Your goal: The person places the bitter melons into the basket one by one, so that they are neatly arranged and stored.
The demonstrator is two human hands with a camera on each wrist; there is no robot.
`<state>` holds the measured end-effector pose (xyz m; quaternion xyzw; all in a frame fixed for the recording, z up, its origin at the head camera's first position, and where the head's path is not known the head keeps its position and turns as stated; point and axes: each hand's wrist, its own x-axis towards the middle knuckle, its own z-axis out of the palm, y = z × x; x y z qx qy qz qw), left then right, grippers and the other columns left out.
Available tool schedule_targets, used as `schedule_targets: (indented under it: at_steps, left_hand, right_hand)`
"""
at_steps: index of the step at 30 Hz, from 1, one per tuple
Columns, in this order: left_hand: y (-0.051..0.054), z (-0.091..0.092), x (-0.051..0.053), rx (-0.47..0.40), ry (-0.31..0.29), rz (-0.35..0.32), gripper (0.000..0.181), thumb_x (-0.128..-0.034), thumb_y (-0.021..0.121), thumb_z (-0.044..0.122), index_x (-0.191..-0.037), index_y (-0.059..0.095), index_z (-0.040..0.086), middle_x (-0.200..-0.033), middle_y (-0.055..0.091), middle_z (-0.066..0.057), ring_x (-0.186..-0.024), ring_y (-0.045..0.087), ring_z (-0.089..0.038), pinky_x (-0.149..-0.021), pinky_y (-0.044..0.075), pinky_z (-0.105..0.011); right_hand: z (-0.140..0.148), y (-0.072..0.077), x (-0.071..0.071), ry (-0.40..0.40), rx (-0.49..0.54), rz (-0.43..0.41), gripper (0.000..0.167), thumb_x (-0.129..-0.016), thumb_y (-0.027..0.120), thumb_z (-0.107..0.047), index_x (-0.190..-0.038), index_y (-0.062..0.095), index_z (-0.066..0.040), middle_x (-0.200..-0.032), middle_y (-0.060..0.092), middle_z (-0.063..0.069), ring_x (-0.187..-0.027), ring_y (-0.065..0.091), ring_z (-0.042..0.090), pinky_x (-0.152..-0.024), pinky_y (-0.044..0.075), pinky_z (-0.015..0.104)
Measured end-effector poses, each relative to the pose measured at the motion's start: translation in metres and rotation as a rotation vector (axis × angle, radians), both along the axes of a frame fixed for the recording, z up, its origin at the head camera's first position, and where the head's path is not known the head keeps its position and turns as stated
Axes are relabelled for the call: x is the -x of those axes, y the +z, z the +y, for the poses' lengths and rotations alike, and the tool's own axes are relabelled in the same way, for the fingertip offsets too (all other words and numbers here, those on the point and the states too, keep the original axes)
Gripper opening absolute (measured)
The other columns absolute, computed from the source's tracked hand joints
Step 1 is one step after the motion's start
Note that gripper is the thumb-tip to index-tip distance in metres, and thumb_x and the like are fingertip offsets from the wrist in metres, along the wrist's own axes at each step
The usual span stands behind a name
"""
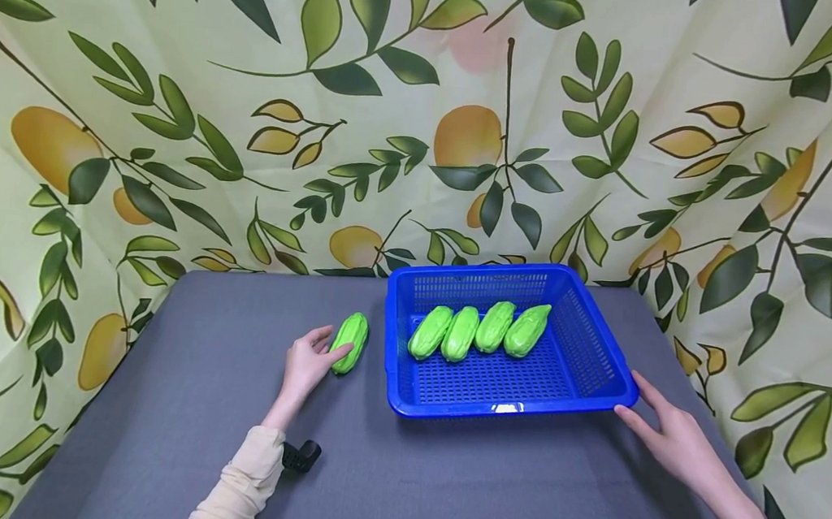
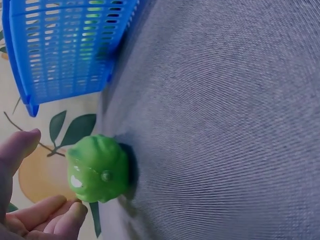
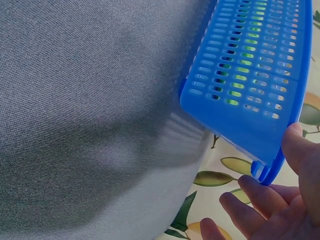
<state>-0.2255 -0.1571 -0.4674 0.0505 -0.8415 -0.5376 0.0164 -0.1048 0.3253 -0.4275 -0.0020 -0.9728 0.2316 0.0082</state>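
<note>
A bright green ridged vegetable, like a bitter melon (image 1: pixel 355 338), lies on the grey cloth to the left of the blue basket (image 1: pixel 441 411). My left hand (image 1: pixel 308 363) is around its near side. In the left wrist view, the thumb (image 2: pixel 19 150) stands apart from the vegetable (image 2: pixel 100 170), while the fingertips (image 2: pixel 72 214) are just beside it. At the basket's near right corner, my right hand (image 1: pixel 673 435) holds the rim. The right wrist view shows the thumb (image 3: pixel 295 142) on the rim and the fingers beneath.
Several similar green vegetables (image 1: pixel 461 334) lie side by side in the basket. Grey cloth (image 1: pixel 233 343) covers the table. A fabric backdrop (image 1: pixel 392 184) printed with leaves and fruit rises behind and at both sides.
</note>
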Motion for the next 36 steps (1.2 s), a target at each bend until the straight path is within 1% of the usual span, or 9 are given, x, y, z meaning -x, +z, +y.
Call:
schedule_targets:
  at_steps: [5,10,18,24,32,36]
  left_hand:
    - [-0.004,0.000,0.000,0.050,0.017,0.002,0.061,-0.0811,0.075,0.018,-0.130,0.051,-0.009,-0.134,0.052,-0.027,-0.125,0.051,-0.036,-0.101,0.047,-0.041]
    - [-0.007,0.001,0.000,0.072,0.021,0.006,0.061,-0.0805,0.075,0.019,-0.130,0.051,-0.008,-0.133,0.053,-0.027,-0.123,0.052,-0.035,-0.100,0.048,-0.041]
    - [-0.014,0.005,0.002,0.150,0.033,0.054,0.058,-0.0768,0.077,0.023,-0.123,0.059,-0.006,-0.119,0.063,-0.025,-0.110,0.063,-0.034,-0.090,0.053,-0.044]
    - [-0.017,0.007,0.003,0.187,0.037,0.079,0.058,-0.0768,0.077,0.024,-0.122,0.059,-0.007,-0.117,0.064,-0.026,-0.107,0.064,-0.035,-0.089,0.053,-0.045]
    - [-0.021,0.008,0.002,0.233,0.041,0.076,0.058,-0.0752,0.078,0.024,-0.122,0.060,-0.006,-0.111,0.067,-0.024,-0.099,0.066,-0.034,-0.082,0.053,-0.045]
    - [-0.024,0.009,0.002,0.239,0.046,0.082,0.059,-0.0737,0.079,0.023,-0.121,0.060,-0.006,-0.110,0.068,-0.023,-0.097,0.067,-0.034,-0.081,0.053,-0.046]
  right_hand:
    - [-0.001,0.000,-0.001,0.001,0.006,-0.001,0.074,-0.096,0.053,-0.040,-0.140,0.029,0.014,-0.130,0.043,0.041,-0.116,0.044,0.058,-0.087,0.042,0.067]
    - [0.000,0.000,-0.002,0.002,0.011,0.001,0.074,-0.096,0.053,-0.040,-0.141,0.028,0.013,-0.131,0.042,0.041,-0.117,0.044,0.058,-0.087,0.042,0.067]
    - [0.000,0.000,-0.001,0.004,0.014,0.003,0.074,-0.096,0.053,-0.040,-0.141,0.028,0.013,-0.131,0.042,0.041,-0.117,0.044,0.058,-0.087,0.042,0.067]
    - [0.000,0.001,-0.001,0.005,0.017,-0.002,0.074,-0.096,0.053,-0.040,-0.142,0.029,0.012,-0.132,0.042,0.041,-0.117,0.044,0.058,-0.088,0.041,0.067]
    - [-0.001,0.001,0.000,0.003,0.012,-0.013,0.075,-0.096,0.052,-0.042,-0.141,0.028,0.013,-0.132,0.041,0.041,-0.117,0.044,0.058,-0.088,0.041,0.067]
    - [-0.001,0.001,0.000,-0.002,0.013,-0.010,0.075,-0.096,0.052,-0.042,-0.141,0.029,0.013,-0.132,0.042,0.041,-0.117,0.044,0.058,-0.088,0.041,0.067]
